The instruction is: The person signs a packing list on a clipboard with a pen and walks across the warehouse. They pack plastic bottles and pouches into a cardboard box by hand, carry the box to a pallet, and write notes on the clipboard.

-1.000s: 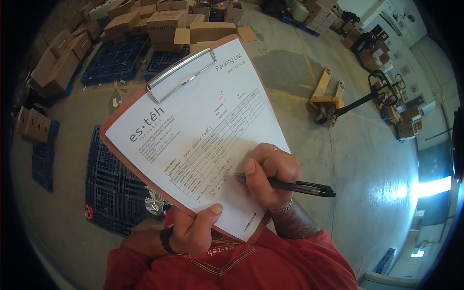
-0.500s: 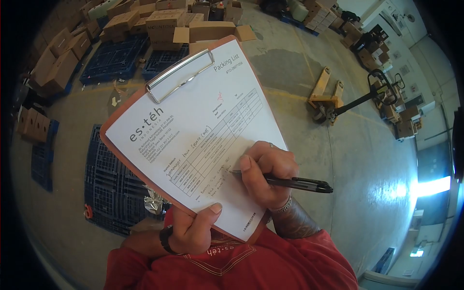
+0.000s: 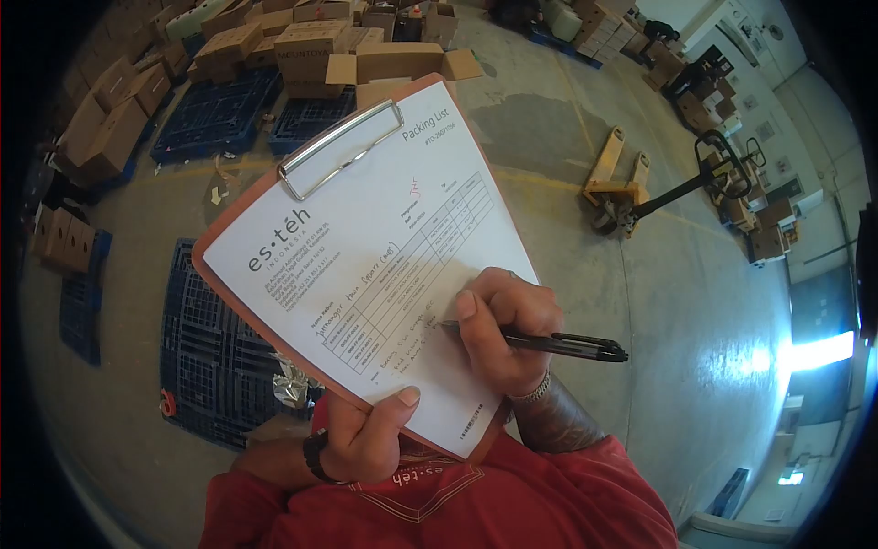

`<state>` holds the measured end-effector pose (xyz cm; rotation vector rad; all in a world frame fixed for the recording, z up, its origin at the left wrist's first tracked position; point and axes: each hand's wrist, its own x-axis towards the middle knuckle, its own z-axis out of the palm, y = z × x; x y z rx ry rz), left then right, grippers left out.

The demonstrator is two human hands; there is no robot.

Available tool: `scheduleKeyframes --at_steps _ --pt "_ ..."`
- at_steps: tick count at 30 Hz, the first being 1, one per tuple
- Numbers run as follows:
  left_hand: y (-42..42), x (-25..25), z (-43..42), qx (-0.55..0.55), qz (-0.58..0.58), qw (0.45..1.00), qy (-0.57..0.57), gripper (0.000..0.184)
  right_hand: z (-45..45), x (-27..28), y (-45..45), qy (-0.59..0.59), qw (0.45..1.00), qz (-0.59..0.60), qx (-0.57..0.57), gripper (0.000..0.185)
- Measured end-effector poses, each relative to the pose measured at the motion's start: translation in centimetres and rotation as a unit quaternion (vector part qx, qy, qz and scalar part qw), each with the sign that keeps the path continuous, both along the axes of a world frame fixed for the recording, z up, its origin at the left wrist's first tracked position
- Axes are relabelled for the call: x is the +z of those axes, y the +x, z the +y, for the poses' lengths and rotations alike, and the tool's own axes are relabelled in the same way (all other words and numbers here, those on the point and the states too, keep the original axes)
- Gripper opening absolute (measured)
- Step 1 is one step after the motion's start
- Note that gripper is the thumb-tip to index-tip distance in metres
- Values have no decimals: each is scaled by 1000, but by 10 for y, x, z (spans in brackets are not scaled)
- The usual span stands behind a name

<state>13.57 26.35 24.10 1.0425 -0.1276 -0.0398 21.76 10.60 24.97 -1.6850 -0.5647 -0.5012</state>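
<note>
A brown clipboard lies tilted in front of my chest, its metal clip pinning down a printed packing list. My left hand is closed on the clipboard's lower edge, thumb on the paper and the other fingers hidden beneath. A black pen is pinched in my right hand, which rests on the lower right of the sheet. The pen's tip is at handwritten lines below the printed table. Handwriting also shows above the table, and a red mark sits near the top right.
A yellow pallet jack stands at the right on the concrete floor. Blue pallets lie to the left, one with crumpled foil at its edge. Cardboard boxes are stacked at the back, and an open carton stands behind the clipboard.
The clipboard has shifted very slightly downward in view. My right hand and the pen stay at nearly the same place on the sheet, with the grip unchanged.
</note>
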Motion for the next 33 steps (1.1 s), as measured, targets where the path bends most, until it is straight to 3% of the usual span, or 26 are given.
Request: scheduleKeyframes --at_steps 8,10,33 --pt "1 -3 1 -8 12 1000 7 39 -1 -1 2 0 1000 12 -4 37" --pt "1 -3 1 -18 12 999 41 51 -2 0 2 -8 1000 17 -11 37" --pt "3 -6 1 -26 28 999 20 47 -1 -1 8 14 998 -34 47 39"
